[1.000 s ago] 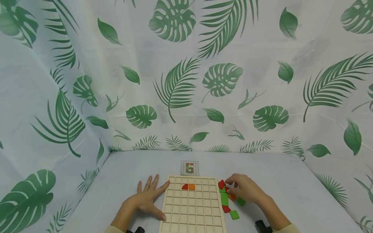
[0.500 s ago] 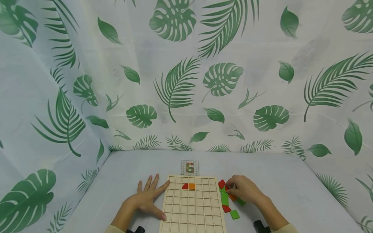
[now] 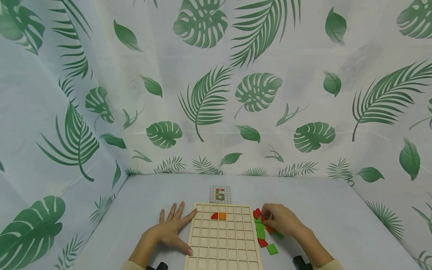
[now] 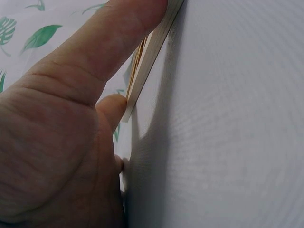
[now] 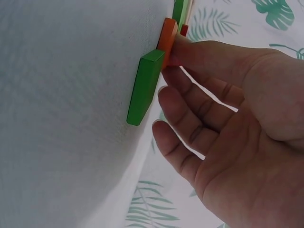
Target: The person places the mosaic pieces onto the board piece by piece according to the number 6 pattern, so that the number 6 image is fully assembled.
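Observation:
A wooden grid board [image 3: 222, 243] lies on the table, holding a red quarter-round tile [image 3: 214, 216] and an orange square tile [image 3: 222, 216] side by side in an upper row. My left hand [image 3: 170, 229] is spread at its left edge, thumb and forefinger touching the rim; the left wrist view shows the thumb [image 4: 109, 47] against the board's side. Right of the board, my right hand [image 3: 285, 219] pinches a red tile [image 3: 263, 219] at the loose pile, mostly hidden by the fingers. In the right wrist view an orange tile [image 5: 167, 38] and a green tile [image 5: 144, 88] lie beside the fingertips.
A small pattern card [image 3: 220, 194] with a gridded coloured figure lies beyond the board. Green tiles [image 3: 260, 230], a red tile [image 3: 262, 243] and a separate green square [image 3: 272, 249] lie along the board's right edge. Leaf-print cloth [image 3: 216, 112] hangs behind the table.
My right hand's fingers have closed in slightly over the pile, covering more of the red and orange tiles. My left hand and the board stay as they were.

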{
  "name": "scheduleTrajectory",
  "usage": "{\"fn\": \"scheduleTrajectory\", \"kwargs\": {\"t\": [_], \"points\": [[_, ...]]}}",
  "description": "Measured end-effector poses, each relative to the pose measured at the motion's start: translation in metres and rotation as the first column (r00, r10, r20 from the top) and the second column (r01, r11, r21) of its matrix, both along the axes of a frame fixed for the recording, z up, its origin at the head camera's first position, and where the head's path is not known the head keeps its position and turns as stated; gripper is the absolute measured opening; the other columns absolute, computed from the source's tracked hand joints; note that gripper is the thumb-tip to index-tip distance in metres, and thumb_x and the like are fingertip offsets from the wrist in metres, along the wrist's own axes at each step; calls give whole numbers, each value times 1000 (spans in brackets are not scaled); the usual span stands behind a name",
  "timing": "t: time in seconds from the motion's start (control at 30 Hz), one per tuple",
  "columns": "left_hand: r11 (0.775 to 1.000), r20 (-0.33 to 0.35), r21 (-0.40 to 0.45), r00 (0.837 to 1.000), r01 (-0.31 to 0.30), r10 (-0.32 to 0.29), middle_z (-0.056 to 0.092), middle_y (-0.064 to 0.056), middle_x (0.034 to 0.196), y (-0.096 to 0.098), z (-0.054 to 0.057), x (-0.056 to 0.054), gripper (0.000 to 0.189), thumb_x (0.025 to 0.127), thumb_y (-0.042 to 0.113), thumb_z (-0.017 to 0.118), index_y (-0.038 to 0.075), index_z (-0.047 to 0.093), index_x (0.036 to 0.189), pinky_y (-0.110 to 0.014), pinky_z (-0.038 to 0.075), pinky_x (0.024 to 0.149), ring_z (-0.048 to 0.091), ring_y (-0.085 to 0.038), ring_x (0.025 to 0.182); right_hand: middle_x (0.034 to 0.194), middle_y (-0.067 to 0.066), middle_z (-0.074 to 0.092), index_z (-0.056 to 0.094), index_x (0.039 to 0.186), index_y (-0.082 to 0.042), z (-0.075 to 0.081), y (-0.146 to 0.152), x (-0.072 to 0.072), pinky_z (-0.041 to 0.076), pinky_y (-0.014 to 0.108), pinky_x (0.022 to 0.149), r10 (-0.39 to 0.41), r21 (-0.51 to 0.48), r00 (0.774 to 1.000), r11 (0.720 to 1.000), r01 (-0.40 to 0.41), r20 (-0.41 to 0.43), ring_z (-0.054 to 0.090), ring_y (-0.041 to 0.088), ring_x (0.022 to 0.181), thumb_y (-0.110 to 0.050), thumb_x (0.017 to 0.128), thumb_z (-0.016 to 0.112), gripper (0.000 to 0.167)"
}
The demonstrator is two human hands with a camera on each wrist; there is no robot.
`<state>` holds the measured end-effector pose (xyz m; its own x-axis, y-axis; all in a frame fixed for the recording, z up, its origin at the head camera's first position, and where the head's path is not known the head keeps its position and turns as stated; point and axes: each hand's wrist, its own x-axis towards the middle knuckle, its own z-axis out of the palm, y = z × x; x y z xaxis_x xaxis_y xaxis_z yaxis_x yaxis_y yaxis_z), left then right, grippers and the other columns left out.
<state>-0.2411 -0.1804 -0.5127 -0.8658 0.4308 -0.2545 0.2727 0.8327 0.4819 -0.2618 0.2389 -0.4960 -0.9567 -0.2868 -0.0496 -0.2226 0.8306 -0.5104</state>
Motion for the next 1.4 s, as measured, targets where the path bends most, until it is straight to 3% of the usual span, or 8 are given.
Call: {"fn": "scheduleTrajectory", "kwargs": {"t": [0.5, 0.73, 1.03, 1.27, 1.4], "points": [[1000, 18, 15, 1000, 11, -11, -8, -24, 174, -1, 4, 1, 133, 57, 77, 87, 37, 22, 166, -80, -18, 114, -17, -51, 158, 75, -10, 63, 71, 86, -19, 6, 0, 2, 48, 25, 61, 47, -46, 997, 998, -50, -61, 55, 14, 72, -3, 87, 80, 19], [1000, 6, -1, 1000, 9, -9, -7, -24, 174, 0, 3, 0, 131, 61, 73, 88, 37, 21, 166, -81, -15, 115, -15, -51, 158, 79, -10, 65, 77, 96, -17, 9, 1, 2, 50, 22, 63, 46, -51, 993, 997, -52, -109, 55, 11, 73, -3, 88, 79, 16], [1000, 6, -5, 1000, 6, -6, -8, -25, 174, 0, 5, 3, 130, 61, 69, 90, 35, 20, 166, -82, -14, 114, -16, -52, 158, 90, -11, 71, 80, 105, -14, 14, -5, -3, 56, 22, 72, 124, -64, 974, 988, -138, -188, 61, 3, 81, -4, 91, 78, 17], [1000, 3, -7, 1000, 8, -8, -7, -24, 174, 0, 5, 2, 131, 61, 71, 89, 35, 21, 166, -82, -14, 115, -15, -51, 158, 92, -6, 73, 79, 109, -7, 21, -24, -10, 57, 23, 73, 197, -124, 950, 965, -232, -242, 63, 3, 82, -4, 93, 76, 16], [1000, 0, -1, 1000, 12, -12, -8, -24, 174, 0, 2, 1, 131, 61, 72, 89, 37, 21, 166, -81, -15, 114, -16, -51, 158, 92, -5, 73, 80, 109, -7, 26, -39, -14, 56, 21, 68, 205, -142, 951, 960, -242, -231, 60, 3, 77, -5, 93, 76, 16]]}}
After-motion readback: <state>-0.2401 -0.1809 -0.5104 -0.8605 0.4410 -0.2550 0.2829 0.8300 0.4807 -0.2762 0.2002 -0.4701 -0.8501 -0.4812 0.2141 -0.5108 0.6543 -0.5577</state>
